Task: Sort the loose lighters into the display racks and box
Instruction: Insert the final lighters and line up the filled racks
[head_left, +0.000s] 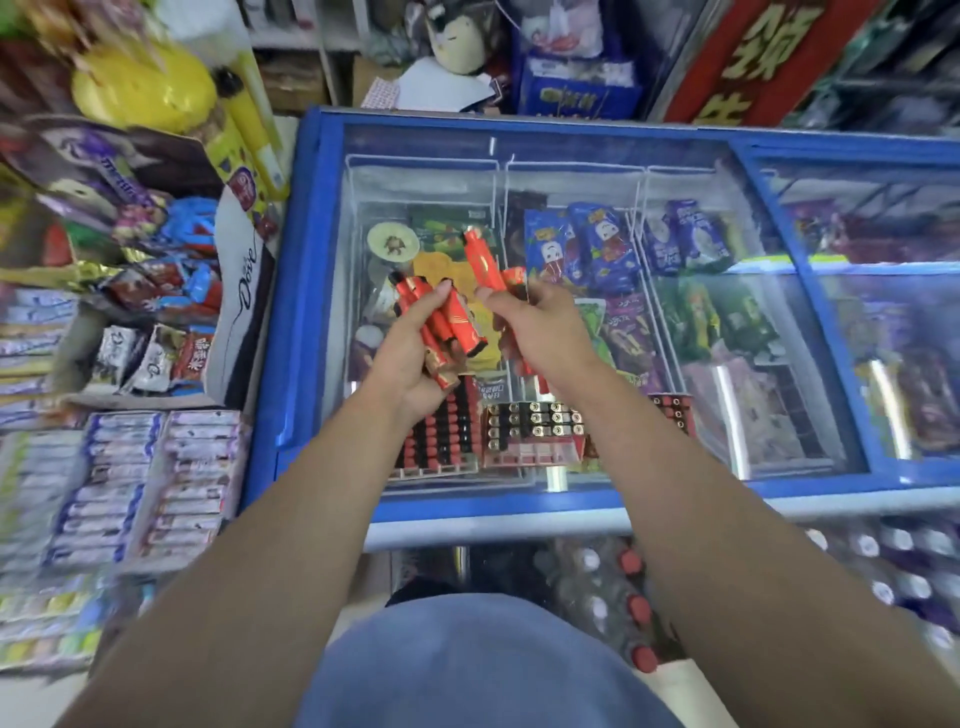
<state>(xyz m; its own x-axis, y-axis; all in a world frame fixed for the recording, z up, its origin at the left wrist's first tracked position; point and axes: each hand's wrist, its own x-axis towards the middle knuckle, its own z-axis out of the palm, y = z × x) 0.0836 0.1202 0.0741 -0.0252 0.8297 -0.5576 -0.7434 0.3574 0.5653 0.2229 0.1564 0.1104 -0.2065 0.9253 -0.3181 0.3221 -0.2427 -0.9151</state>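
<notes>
My left hand (410, 358) grips a bunch of several red lighters (447, 322) fanned out above the freezer lid. My right hand (540, 332) pinches one red lighter (483, 260) upright, with another red piece showing under its fingers. Below my hands, on the glass, stand a rack of red-and-black lighters (441, 436), a rack of black-and-gold lighters (535, 431) and, partly hidden behind my right forearm, a third red rack (675, 410).
The racks rest on the sliding glass lid of a blue chest freezer (311, 291) full of ice creams. Candy and chocolate displays (145, 467) crowd the left side. Bottled drinks (623, 582) are stacked under the freezer's front edge.
</notes>
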